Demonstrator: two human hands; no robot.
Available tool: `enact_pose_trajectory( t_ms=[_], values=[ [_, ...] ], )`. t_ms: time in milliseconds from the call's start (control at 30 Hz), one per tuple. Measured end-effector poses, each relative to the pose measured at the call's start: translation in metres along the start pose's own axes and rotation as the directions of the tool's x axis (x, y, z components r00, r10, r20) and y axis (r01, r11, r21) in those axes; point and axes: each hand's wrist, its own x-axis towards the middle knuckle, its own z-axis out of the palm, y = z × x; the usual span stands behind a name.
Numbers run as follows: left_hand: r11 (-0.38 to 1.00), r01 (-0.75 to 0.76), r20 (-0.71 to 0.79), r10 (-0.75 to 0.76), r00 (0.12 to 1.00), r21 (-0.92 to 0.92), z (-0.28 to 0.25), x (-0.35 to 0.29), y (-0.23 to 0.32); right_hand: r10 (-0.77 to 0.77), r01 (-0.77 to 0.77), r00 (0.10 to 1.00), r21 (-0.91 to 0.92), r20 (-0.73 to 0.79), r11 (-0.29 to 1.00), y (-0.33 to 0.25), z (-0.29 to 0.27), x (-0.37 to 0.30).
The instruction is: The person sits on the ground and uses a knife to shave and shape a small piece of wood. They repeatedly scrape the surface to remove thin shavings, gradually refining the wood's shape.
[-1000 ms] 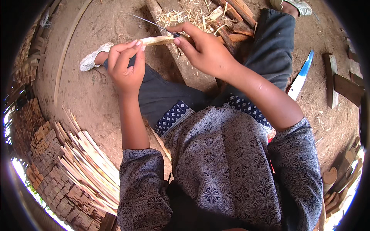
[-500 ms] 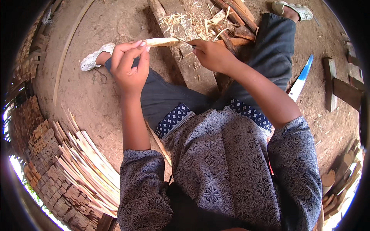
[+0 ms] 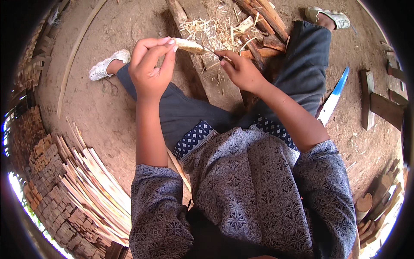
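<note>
My left hand (image 3: 153,64) pinches the left end of a short, pale piece of wood (image 3: 189,46), fingers and thumb closed on it. The piece tapers toward its right end and is held level above a plank. My right hand (image 3: 241,72) is closed round the dark handle of a small knife (image 3: 210,51). Its thin blade points left and meets the right end of the wood. Most of the handle is hidden in my palm. Below both hands lies the worn plank (image 3: 217,86) between my legs, strewn with pale wood shavings (image 3: 202,30).
Several brown wood pieces (image 3: 267,19) lie beyond the plank, at the right. A saw (image 3: 334,99) with a blue-tipped blade rests beside my right leg. Long thin strips (image 3: 101,185) and stacked blocks (image 3: 56,211) fill the lower left. A wooden frame (image 3: 368,99) stands at the right.
Both hands have shifted slightly to the right with the wood and the knife. The right hand has also come a little nearer, and the knife now slants more.
</note>
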Motion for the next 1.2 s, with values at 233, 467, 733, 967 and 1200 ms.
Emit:
enact_pose_trajectory(
  t_ms=[233, 467, 733, 967, 1200],
  values=[
    [0.999, -0.015, 0.016, 0.015, 1.000, -0.030, 0.001, -0.006, 0.002, -0.138, 0.145, 0.988, 0.107, -0.070, 0.984, -0.063, -0.008, -0.014],
    [0.998, 0.053, 0.029, -0.052, 0.998, -0.045, 0.002, -0.013, 0.012, -0.077, 0.083, 0.996, -0.136, 0.049, 0.987, 0.034, 0.000, 0.028],
    [0.996, 0.053, 0.000, -0.054, 0.999, -0.072, 0.006, -0.008, -0.003, 0.003, 0.004, 0.997, 0.105, -0.071, 0.994, -0.015, -0.005, 0.016],
    [0.996, 0.003, 0.012, -0.002, 1.000, -0.089, 0.007, -0.002, 0.004, 0.051, -0.041, 0.998, -0.290, 0.025, 0.956, 0.037, 0.006, 0.010],
    [0.998, 0.039, 0.006, -0.039, 0.999, -0.044, 0.000, -0.010, 0.006, 0.127, -0.118, 0.990, -0.146, 0.054, 0.982, 0.048, 0.000, 0.030]
  ],
)
